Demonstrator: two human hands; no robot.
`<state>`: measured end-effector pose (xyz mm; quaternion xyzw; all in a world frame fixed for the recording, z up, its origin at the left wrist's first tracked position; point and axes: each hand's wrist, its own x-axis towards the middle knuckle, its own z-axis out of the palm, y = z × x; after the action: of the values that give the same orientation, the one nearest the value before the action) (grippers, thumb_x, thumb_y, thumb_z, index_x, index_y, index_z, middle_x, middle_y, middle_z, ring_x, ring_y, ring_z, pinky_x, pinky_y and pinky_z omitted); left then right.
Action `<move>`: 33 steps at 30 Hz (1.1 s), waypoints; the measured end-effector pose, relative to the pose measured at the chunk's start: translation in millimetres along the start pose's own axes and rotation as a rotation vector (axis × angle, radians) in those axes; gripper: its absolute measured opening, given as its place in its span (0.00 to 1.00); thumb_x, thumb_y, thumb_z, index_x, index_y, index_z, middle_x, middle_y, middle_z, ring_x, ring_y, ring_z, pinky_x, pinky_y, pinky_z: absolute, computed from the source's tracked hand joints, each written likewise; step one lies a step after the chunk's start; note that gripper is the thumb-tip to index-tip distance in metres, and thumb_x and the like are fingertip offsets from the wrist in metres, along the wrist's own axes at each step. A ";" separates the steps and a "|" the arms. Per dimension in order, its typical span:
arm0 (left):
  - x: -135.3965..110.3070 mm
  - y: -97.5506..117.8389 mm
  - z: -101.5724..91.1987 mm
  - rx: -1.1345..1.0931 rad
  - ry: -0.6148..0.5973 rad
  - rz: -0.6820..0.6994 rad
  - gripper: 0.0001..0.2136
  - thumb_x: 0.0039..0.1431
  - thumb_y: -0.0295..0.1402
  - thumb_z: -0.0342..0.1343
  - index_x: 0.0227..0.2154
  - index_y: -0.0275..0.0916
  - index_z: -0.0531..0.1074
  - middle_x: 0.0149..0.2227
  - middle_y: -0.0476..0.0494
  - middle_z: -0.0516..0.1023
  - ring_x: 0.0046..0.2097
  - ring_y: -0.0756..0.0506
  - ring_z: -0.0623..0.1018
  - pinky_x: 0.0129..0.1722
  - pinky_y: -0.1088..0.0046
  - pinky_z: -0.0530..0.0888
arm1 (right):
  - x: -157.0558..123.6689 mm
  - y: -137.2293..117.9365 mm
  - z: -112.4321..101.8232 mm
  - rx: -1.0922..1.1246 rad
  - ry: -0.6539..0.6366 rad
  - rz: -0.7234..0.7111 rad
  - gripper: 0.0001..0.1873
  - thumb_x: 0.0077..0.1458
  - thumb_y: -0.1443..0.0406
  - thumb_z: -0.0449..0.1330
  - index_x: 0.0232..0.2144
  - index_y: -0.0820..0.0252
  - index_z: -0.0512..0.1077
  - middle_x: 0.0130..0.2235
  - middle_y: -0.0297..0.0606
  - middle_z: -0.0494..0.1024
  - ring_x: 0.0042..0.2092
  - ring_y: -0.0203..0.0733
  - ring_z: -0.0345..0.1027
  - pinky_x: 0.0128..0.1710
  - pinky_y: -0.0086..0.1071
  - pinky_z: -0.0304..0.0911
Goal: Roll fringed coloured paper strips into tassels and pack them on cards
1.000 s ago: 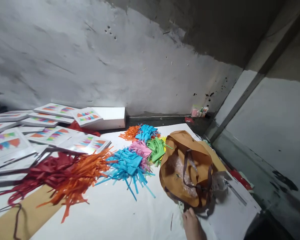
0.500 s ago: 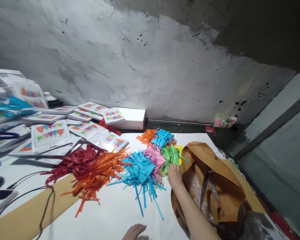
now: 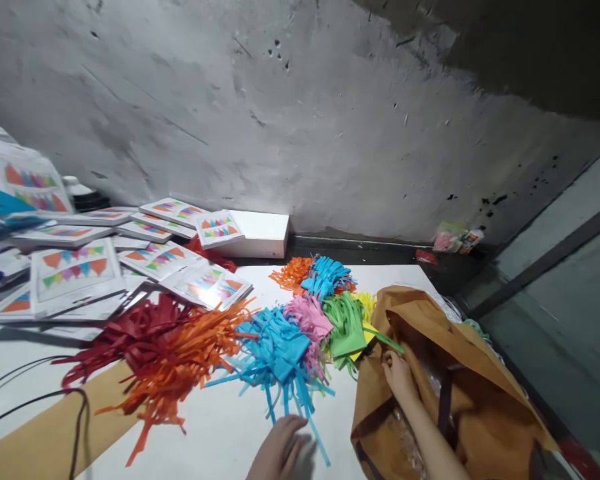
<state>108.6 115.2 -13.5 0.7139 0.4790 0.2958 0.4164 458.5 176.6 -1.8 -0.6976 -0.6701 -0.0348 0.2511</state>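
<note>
A: Where's the right hand [image 3: 397, 375]?
B: At the open mouth of the brown paper bag [image 3: 480, 413], on its near-left rim. The fingers [image 3: 389, 363] are curled against the paper, though I cannot tell whether they pinch it. The bag slumps on the right part of the desk [image 3: 220, 433].
A: And the left hand [image 3: 280, 453]?
B: Low in view, palm down on the desk, fingers pressed together and holding nothing. Their tips lie just beside the loose strips of the blue tassel pile [image 3: 280, 347].
A: What lies around them?
B: A green tassel [image 3: 347, 327] touches the bag's rim just above the right hand, with a pink tassel [image 3: 307, 317] beside it. Orange fringe [image 3: 185, 353] and red fringe [image 3: 140, 330] spread to the left — and white packets [image 3: 75, 270] printed with coloured bunting are stacked behind them, by the wall [image 3: 280, 120].
</note>
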 end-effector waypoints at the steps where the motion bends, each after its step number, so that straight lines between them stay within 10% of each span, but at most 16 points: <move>1: 21.7 8.4 8.1 0.054 -0.003 0.073 0.14 0.62 0.41 0.47 0.47 0.47 0.73 0.50 0.40 0.75 0.53 0.39 0.73 0.54 0.62 0.71 | -1.2 -2.6 0.7 0.006 0.013 -0.017 0.11 0.54 0.75 0.50 0.32 0.63 0.71 0.34 0.44 0.74 0.37 0.45 0.71 0.36 0.34 0.64; 8: 167.2 45.9 66.9 0.693 0.003 0.289 0.19 0.58 0.22 0.47 0.52 0.38 0.66 0.57 0.35 0.67 0.57 0.37 0.67 0.55 0.52 0.67 | 5.8 -54.9 18.7 0.058 -0.073 -0.252 0.09 0.54 0.73 0.54 0.30 0.56 0.71 0.32 0.34 0.74 0.39 0.42 0.68 0.44 0.34 0.61; 13: 214.8 31.5 36.2 0.788 -0.055 0.277 0.14 0.58 0.20 0.47 0.41 0.38 0.74 0.42 0.39 0.77 0.43 0.41 0.75 0.42 0.64 0.73 | -4.7 -34.7 22.5 0.017 -0.006 -0.133 0.11 0.56 0.75 0.51 0.34 0.59 0.71 0.32 0.40 0.75 0.36 0.45 0.69 0.38 0.35 0.61; 19: 204.9 11.0 -19.9 0.831 0.004 0.300 0.20 0.59 0.19 0.45 0.52 0.39 0.69 0.53 0.38 0.72 0.52 0.39 0.69 0.52 0.60 0.66 | -7.1 -48.0 26.4 0.018 0.018 -0.113 0.12 0.62 0.71 0.48 0.35 0.57 0.71 0.33 0.38 0.73 0.37 0.42 0.68 0.39 0.32 0.61; 25: 179.0 -1.5 -18.6 0.945 0.007 0.285 0.20 0.60 0.21 0.46 0.53 0.41 0.70 0.56 0.39 0.71 0.50 0.38 0.69 0.49 0.58 0.66 | 21.5 -85.0 48.4 -0.058 0.007 -0.021 0.10 0.52 0.76 0.55 0.31 0.59 0.72 0.34 0.42 0.73 0.39 0.47 0.66 0.40 0.37 0.59; 33: 166.3 20.0 -16.7 0.857 0.044 0.256 0.25 0.50 0.21 0.52 0.53 0.40 0.68 0.58 0.37 0.67 0.55 0.34 0.65 0.51 0.55 0.63 | 11.7 -54.6 25.1 -0.021 0.013 0.024 0.13 0.55 0.75 0.54 0.24 0.59 0.73 0.29 0.38 0.74 0.33 0.43 0.67 0.37 0.35 0.56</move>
<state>164.5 271.2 16.0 0.8689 0.4750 0.1350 0.0329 400.5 196.0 -2.6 -0.7079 -0.6597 -0.0436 0.2486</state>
